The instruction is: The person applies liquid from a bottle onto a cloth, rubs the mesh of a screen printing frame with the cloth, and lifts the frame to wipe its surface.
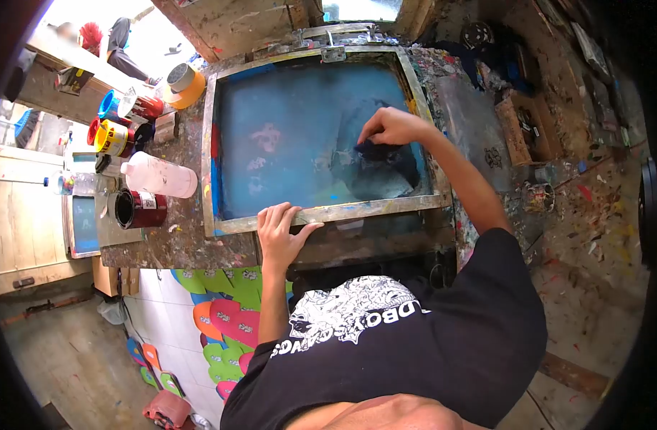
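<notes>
A wooden-framed silk screen [321, 213] with blue-tinted mesh lies on the workbench. My left hand [279, 233] grips its near rail, fingers over the wood and thumb along it. On the right part of the mesh, my right hand [393, 129] is closed round a dark rag [378, 151] and presses it down. Around the rag the mesh looks dark and wet. Pale printed-looking patches [265, 137] show on the left of the mesh.
Left of the screen stand a whitish bottle [163, 175], a dark red can [142, 208], several paint pots [113, 137] and tape rolls [181, 82]. A hinge clamp [333, 54] holds the far rail. Colourful sole-shaped pieces [235, 321] lie below left. Another person [120, 50] is outside.
</notes>
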Available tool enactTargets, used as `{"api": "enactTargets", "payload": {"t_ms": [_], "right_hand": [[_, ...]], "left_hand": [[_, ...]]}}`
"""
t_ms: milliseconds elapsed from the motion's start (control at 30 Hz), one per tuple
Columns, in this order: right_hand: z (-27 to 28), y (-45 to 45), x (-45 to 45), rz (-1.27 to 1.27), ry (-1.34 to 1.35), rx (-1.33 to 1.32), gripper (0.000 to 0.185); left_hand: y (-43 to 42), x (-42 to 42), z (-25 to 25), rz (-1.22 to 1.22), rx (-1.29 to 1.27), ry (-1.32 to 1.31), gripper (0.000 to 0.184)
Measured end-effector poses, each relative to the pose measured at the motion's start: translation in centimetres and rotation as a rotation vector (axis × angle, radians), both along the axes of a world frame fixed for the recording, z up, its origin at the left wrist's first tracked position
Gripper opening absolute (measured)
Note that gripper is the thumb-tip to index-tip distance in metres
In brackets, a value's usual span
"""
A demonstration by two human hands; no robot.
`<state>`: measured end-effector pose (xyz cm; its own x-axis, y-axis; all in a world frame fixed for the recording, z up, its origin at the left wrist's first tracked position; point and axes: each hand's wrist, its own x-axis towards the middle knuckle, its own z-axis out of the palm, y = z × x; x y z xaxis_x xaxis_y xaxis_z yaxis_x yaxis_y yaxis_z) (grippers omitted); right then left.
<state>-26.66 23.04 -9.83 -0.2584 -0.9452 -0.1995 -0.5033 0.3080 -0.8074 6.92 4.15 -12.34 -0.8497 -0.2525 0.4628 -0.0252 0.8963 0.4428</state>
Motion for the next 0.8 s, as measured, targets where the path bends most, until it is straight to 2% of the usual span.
{"api": "enactTargets", "payload": {"t_ms": [33, 100, 133, 200, 267, 333, 467, 533, 567, 600, 667, 700, 800], "right_hand": [[-0.3, 0.2, -0.1, 0.0, 0.002, 0.002, 0.03], [-1.0, 0.8, 0.0, -0.109, 0.414, -0.019, 0.026], [-1.6, 1.0, 0.7, -0.112, 0.414, -0.016, 0.026], [-2.9, 1.5, 3.0, -0.235, 0.61, -0.099, 0.023], [-2.8, 1.8, 4.8, -0.19, 0.563, -0.064, 0.023], [-2.6, 2.1, 6.1, -0.173, 0.78, -0.136, 0.022], [-3.8, 1.8, 3.9, -0.089, 0.71, -0.088, 0.021], [-3.3, 0.7, 5.3, 0.192, 0.468, -0.221, 0.017], [-2.6, 0.9, 7.6, 0.231, 0.363, -0.201, 0.014], [-2.3, 0.8, 8.5, 0.368, 0.388, -0.212, 0.015], [-3.5, 1.3, 5.2, 0.348, 0.413, -0.255, 0.017], [-2.9, 1.1, 3.2, 0.247, 0.535, -0.173, 0.02], [-2.7, 1.3, 4.2, 0.229, 0.458, -0.21, 0.021]], "left_hand": [[-0.1, 0.0, -0.1, -0.003, -0.001, 0.005, 0.048], [-0.2, -0.1, -0.4, -0.007, 0.0, 0.011, 0.048], [-0.2, -0.1, -0.4, -0.007, 0.0, 0.01, 0.047], [-0.1, -0.1, -0.3, -0.008, 0.001, 0.012, 0.047], [-0.2, 0.0, -0.3, -0.001, 0.001, 0.009, 0.047], [-0.2, -0.1, -0.4, -0.009, -0.021, 0.021, 0.048], [-0.2, -0.1, -0.5, -0.019, -0.032, 0.024, 0.048], [-0.2, 0.0, -0.6, -0.013, -0.012, 0.011, 0.047], [-0.4, -0.2, -0.6, -0.016, -0.02, 0.017, 0.047], [-0.4, -0.2, -0.8, -0.02, -0.027, 0.023, 0.048], [-0.3, 0.1, -0.9, -0.028, -0.025, 0.017, 0.048], [-0.3, 0.0, -0.8, -0.022, -0.029, 0.025, 0.048], [-0.2, -0.1, -0.8, -0.012, -0.024, 0.04, 0.048]]}}
